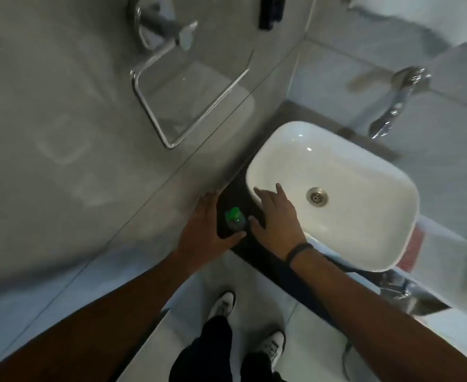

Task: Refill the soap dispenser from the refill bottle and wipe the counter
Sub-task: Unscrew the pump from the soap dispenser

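Head view: two hands (207, 230) (275, 220) flank one green-capped bottle (235, 219)

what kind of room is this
Most likely a bathroom. A white ceramic countertop basin with a metal drain sits on a dark counter, a chrome tap stands behind it, and a chrome towel ring hangs on the grey tiled wall.

White basin (364, 172) with metal drain (317, 196), chrome tap (392, 106) (blurred), wall towel ring (171, 106)
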Available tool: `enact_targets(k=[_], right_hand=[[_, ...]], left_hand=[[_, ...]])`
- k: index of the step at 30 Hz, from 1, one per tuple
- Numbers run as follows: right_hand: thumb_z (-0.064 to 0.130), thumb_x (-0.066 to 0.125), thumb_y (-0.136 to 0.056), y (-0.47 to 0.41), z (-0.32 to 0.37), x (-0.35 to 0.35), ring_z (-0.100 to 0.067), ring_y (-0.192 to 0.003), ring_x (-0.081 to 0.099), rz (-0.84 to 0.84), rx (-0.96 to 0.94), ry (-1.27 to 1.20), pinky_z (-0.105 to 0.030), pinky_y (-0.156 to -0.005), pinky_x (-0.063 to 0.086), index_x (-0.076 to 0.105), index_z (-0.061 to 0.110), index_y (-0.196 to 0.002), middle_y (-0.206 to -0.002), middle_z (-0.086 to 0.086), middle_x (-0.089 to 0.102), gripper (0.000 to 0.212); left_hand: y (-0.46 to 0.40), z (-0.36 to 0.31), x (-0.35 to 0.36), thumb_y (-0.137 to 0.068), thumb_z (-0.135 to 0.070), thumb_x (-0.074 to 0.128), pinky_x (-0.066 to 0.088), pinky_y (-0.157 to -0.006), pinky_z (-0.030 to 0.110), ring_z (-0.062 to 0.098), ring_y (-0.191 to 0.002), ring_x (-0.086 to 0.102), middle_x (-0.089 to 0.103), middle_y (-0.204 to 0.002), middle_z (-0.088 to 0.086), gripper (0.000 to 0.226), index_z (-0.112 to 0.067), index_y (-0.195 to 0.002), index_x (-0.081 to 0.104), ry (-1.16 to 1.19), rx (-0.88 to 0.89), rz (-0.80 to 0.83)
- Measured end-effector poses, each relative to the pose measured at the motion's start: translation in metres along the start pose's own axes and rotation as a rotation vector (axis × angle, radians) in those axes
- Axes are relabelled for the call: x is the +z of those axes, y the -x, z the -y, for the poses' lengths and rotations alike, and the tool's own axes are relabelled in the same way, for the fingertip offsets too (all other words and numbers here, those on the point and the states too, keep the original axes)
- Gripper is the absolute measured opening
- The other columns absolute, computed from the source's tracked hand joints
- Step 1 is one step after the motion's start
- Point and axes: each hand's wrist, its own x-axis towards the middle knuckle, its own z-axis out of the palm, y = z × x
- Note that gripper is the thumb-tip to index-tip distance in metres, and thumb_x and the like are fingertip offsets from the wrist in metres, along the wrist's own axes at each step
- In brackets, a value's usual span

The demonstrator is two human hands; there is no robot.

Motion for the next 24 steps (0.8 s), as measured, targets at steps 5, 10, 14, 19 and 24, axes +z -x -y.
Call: enact_targets(k=[5,10,14,19,24], right_hand=[[0.043,0.073,-0.089,-0.007,0.015,0.057,-0.032,-0.123,0.055,0.029,0.086,0.012,-0.04,-0.104,0.038,0.065,0.019,-0.137,-0.125,-0.007,0.068,0.054],[0.023,0.074,-0.089,-0.018,0.017,0.086,-0.03,-0.109,0.054,-0.043,0.189,-0.252,-0.027,-0.084,0.035,0.072,0.012,-0.111,-0.111,-0.009,0.066,0.025],[0.014,0.075,-0.089,-0.02,0.01,0.091,-0.028,-0.104,0.055,-0.052,0.141,-0.325,-0.018,-0.078,0.032,0.073,0.008,-0.107,-0.107,-0.012,0.065,0.019],[0.007,0.075,-0.089,-0.025,0.004,0.086,-0.034,-0.104,0.06,-0.057,0.07,-0.325,-0.034,-0.088,0.048,0.073,0.003,-0.113,-0.11,-0.016,0.066,0.025],[0.005,0.073,-0.087,-0.018,0.004,0.082,-0.028,-0.128,0.055,0.045,0.066,-0.436,-0.043,-0.111,0.048,0.055,0.01,-0.144,-0.138,-0.01,0.061,0.06]], left_hand=[[-0.003,0.019,0.047,-0.081,-0.08,0.06,0.041,-0.126,0.045,0.028,-0.16,0.033,0.036,-0.172,0.013,0.12,-0.012,-0.172,0.021,0.07,-0.163,0.017],[-0.007,0.019,0.073,-0.081,-0.078,0.053,0.052,-0.114,0.036,0.017,-0.142,0.058,0.059,-0.156,-0.004,0.095,-0.035,-0.164,0.038,0.251,-0.214,-0.052],[-0.006,0.022,0.084,-0.079,-0.09,0.053,0.041,-0.083,0.002,0.01,-0.115,0.071,0.073,-0.135,-0.009,0.091,-0.04,-0.155,0.049,0.291,-0.269,-0.151],[-0.009,0.011,0.088,-0.081,-0.082,0.061,0.038,-0.08,-0.008,-0.02,-0.108,0.055,0.062,-0.114,-0.03,0.08,-0.036,-0.146,0.055,0.353,-0.249,-0.19],[-0.009,0.01,0.085,-0.09,-0.049,0.072,0.046,-0.085,-0.002,-0.026,-0.102,0.054,0.063,-0.119,-0.029,0.058,-0.038,-0.145,0.055,0.362,-0.247,-0.172]])
